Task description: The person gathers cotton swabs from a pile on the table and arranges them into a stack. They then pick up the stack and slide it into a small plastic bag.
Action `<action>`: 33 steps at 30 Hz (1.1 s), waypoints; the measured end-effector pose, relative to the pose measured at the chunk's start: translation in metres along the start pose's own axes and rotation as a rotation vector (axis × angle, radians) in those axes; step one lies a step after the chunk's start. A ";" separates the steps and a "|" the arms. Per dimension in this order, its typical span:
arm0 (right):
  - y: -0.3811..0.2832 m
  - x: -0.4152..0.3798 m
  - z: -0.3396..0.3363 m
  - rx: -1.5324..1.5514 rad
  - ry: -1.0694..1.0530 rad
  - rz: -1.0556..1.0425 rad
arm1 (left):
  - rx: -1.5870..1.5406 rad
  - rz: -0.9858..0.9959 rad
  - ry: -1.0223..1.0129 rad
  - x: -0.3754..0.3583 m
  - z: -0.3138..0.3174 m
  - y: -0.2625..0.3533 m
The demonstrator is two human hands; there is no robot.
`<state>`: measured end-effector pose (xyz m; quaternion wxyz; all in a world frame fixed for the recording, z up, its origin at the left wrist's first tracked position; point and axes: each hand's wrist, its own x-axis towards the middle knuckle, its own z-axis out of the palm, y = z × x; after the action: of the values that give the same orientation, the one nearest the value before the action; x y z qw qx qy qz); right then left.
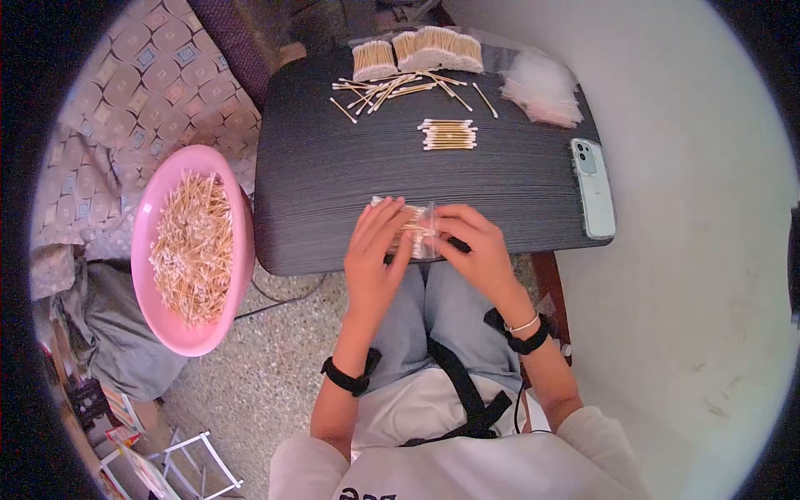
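Note:
At the table's near edge, my left hand [377,242] lies over a bundle of cotton swabs [411,223], its fingers curled round them. My right hand [472,243] pinches a small transparent plastic bag [430,225] against the right end of these swabs. How far the swabs sit inside the bag is hard to tell, since fingers cover part of both. Beyond the hands, a neat stack of cotton swabs [448,135] lies on the dark table [333,175]. Farther back are loose swabs [392,90] in a scattered heap.
Packed bundles of swabs [437,50] line the table's far edge. Empty plastic bags [542,87] are piled at the back right, with a phone [592,190] nearer me. Left of the table stands a pink tub [147,275] full of swabs. A pale wall [692,208] rises on the right.

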<state>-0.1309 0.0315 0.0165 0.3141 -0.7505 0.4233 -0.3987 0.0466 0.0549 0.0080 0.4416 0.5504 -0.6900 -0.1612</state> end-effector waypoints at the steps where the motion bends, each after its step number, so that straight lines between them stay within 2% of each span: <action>1: 0.000 0.000 0.000 -0.026 0.005 -0.021 | 0.000 0.002 -0.001 0.000 0.000 0.000; 9: 0.001 -0.003 0.004 -0.128 0.045 -0.086 | -0.002 -0.003 -0.006 0.001 -0.001 0.001; 18: -0.004 -0.007 0.002 -0.087 0.164 0.002 | -0.001 -0.019 0.006 0.001 0.001 0.002; 27: 0.000 -0.009 0.001 0.046 0.114 0.140 | -0.094 -0.075 0.068 0.004 0.002 0.003; 33: 0.000 -0.010 0.005 0.019 0.146 0.070 | -0.095 -0.079 0.078 0.004 0.001 0.004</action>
<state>-0.1296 0.0411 0.0107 0.3034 -0.7010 0.4673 -0.4451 0.0435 0.0523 0.0121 0.4869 0.5614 -0.6417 -0.1894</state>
